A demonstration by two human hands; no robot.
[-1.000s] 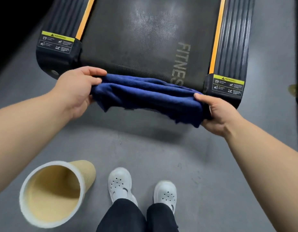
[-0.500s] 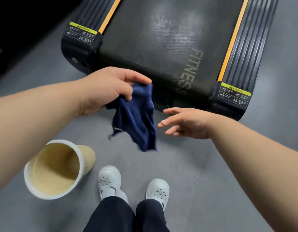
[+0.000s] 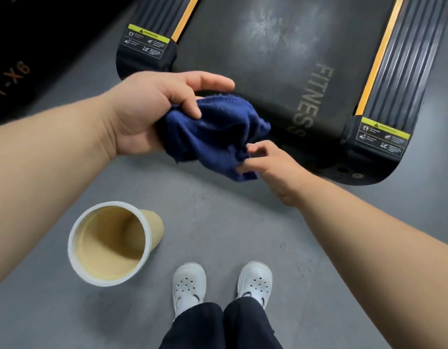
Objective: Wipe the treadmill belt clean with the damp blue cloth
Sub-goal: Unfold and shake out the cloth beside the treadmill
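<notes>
Left grip (image 3: 147, 114) holds the fuzzy, bunched-up blue cloth (image 3: 212, 137); right grip (image 3: 270, 167) pinches its corner near the flat black belt (image 3: 280, 46).

- I see a paper cup (image 3: 109, 244) on the grey floor (image 3: 230, 222), near the lower left of my view. Its mouth faces me, with a thick white rim, a tan inside and a tan ribbed outer wall.
- Two white clogs with small round holes stand side by side on the floor to the right of the cup and apart from it: the left shoe (image 3: 189, 285) and the right shoe (image 3: 254, 279).
- Dark trousers (image 3: 217, 326) cover the heels of both.
- At the top left a black machine body (image 3: 14, 71) sits on the floor. I read orange lettering ending in "X6", and the rest is cut off.
</notes>
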